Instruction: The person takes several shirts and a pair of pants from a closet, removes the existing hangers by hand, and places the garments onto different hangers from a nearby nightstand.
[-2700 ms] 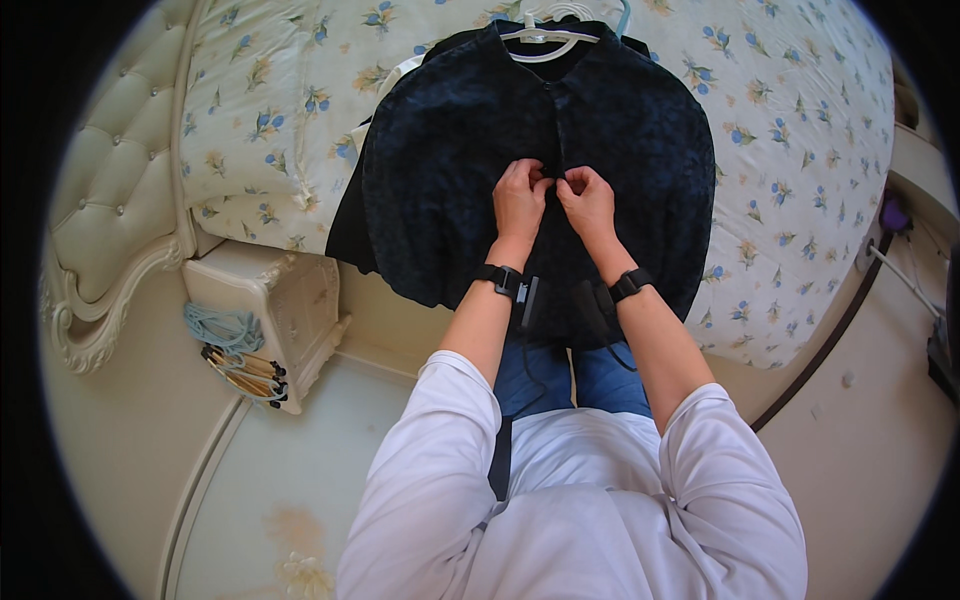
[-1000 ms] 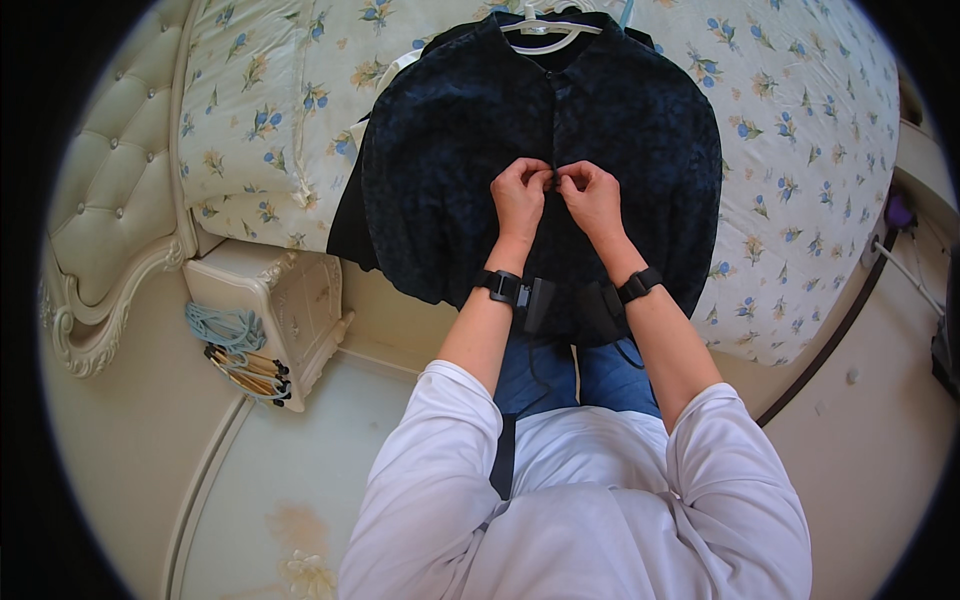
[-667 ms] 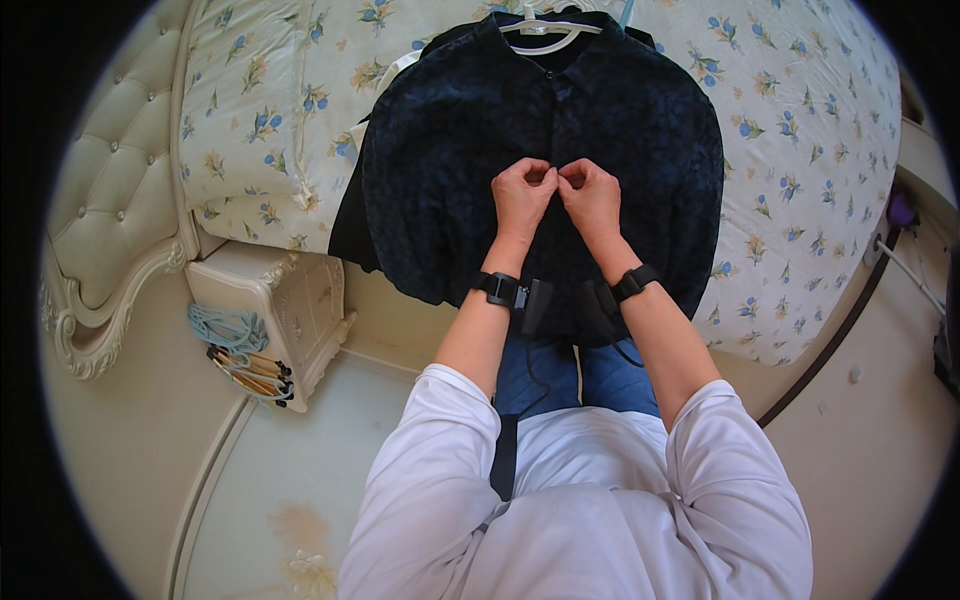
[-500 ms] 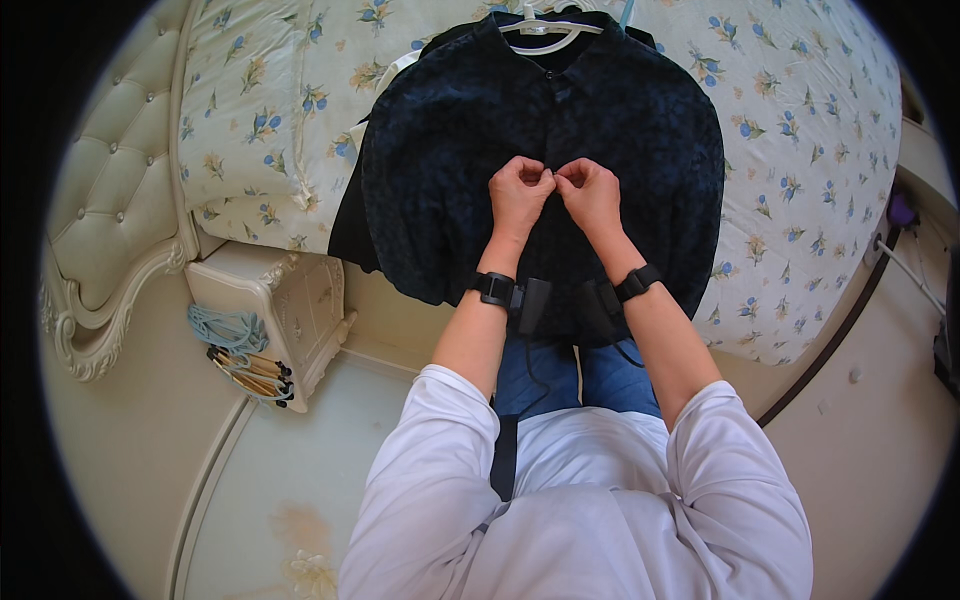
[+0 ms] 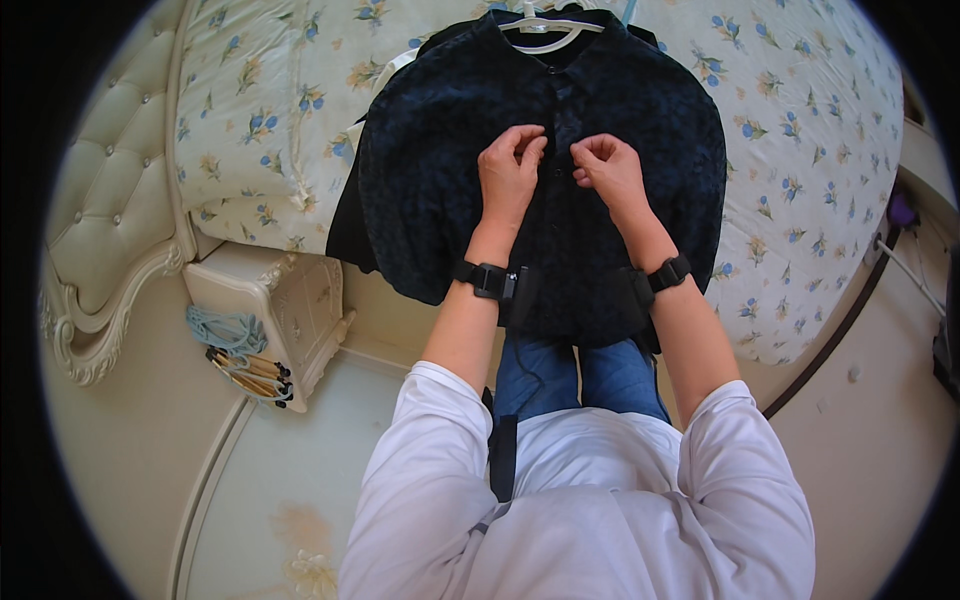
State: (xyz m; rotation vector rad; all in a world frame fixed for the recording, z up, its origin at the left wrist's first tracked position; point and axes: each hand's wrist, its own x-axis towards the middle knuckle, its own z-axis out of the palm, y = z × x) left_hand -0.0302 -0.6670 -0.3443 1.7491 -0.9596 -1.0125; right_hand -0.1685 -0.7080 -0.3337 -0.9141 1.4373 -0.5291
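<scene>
A dark navy-black mottled shirt [image 5: 440, 190] on a white hanger [image 5: 545, 40] lies spread at the bed's edge, collar away from me. Its lower part hangs down in front of my jeans. My left hand [image 5: 508, 175] is over the shirt's front just left of the button placket [image 5: 558, 215], thumb and fingers curled together. On the other side my right hand [image 5: 612, 178] has its fingers bent in a pinch close to the placket. A small gap separates the hands. Whether either fingertip grips cloth is too small to see. A button shows below the collar.
Under the shirt lie other dark and white garments [image 5: 350, 235]. The bed [image 5: 780, 190] has a floral cover. At left stand a tufted headboard [image 5: 115, 150] and a cream nightstand [image 5: 310, 300] with light-blue hangers [image 5: 225, 328] in it. A purple object [image 5: 903, 212] is at far right.
My hands, earlier meeting fingertip to fingertip at the placket, have come apart sideways and moved slightly up toward the collar. The shirt has stayed in place.
</scene>
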